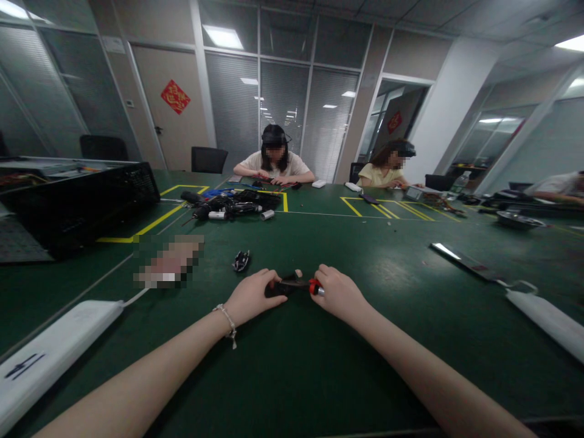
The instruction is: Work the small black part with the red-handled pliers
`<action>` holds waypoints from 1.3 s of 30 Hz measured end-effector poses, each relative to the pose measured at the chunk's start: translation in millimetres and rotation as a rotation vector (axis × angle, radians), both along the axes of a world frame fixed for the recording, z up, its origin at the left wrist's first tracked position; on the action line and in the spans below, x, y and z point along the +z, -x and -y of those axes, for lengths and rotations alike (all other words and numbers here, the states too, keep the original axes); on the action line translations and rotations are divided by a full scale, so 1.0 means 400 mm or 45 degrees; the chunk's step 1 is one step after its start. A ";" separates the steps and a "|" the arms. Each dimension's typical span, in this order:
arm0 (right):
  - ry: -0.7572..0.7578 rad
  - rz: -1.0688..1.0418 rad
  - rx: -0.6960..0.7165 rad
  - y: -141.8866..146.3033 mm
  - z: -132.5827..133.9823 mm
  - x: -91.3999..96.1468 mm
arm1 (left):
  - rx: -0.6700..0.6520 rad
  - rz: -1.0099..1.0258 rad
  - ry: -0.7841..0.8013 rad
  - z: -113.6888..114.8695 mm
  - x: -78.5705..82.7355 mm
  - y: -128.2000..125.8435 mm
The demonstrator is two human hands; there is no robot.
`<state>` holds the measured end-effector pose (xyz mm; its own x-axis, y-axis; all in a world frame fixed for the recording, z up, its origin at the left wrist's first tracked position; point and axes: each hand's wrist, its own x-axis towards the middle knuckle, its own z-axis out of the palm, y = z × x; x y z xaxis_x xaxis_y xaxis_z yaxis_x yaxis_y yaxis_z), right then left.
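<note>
Both of my hands meet over the green table, low in the middle of the head view. My left hand, with a bracelet at the wrist, is closed around the end of a dark elongated part. Opposite it, my right hand grips a small red and silver piece at that part's right end; whether the two are joined I cannot tell. A small pale bit shows just behind the dark part. Beyond my left hand lies a small black and silver part.
At left are a white power bank and a large black case. Black tools and parts are heaped farther back. A phone and another white power bank lie right. Co-workers sit across the table.
</note>
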<state>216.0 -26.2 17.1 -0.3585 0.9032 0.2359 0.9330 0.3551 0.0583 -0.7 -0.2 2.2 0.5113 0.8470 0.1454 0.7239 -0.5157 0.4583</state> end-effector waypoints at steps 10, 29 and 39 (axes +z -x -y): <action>0.004 0.001 -0.004 -0.003 0.002 0.004 | 0.001 -0.004 0.004 0.004 0.006 -0.002; 0.027 -0.003 -0.023 -0.001 0.004 0.007 | 0.004 -0.010 0.025 0.000 0.003 -0.002; -0.033 0.002 0.004 -0.004 -0.001 -0.001 | 0.005 -0.004 0.012 0.003 0.003 0.001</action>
